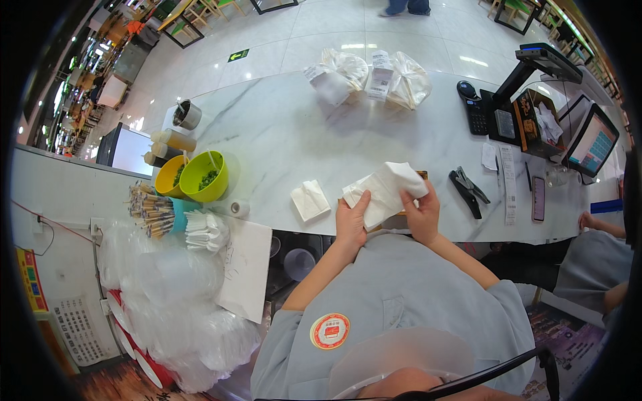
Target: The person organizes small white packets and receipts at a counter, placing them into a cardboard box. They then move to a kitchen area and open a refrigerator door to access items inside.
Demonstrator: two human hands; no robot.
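Observation:
Both of my hands hold white paper napkins over the counter's near edge. My left hand grips the left side of them, thumb on top. At their right end, my right hand pinches the raised, curled part. Behind the napkins and my right hand, a wooden-edged box or tray is mostly hidden. A small folded stack of napkins lies on the marble-patterned counter to the left of my left hand.
Two tied plastic bags with receipts stand at the far edge. Bowls of chopped greens, wrapped chopsticks and white spoons are left. A stapler, phone and touchscreen till are right, near a co-worker.

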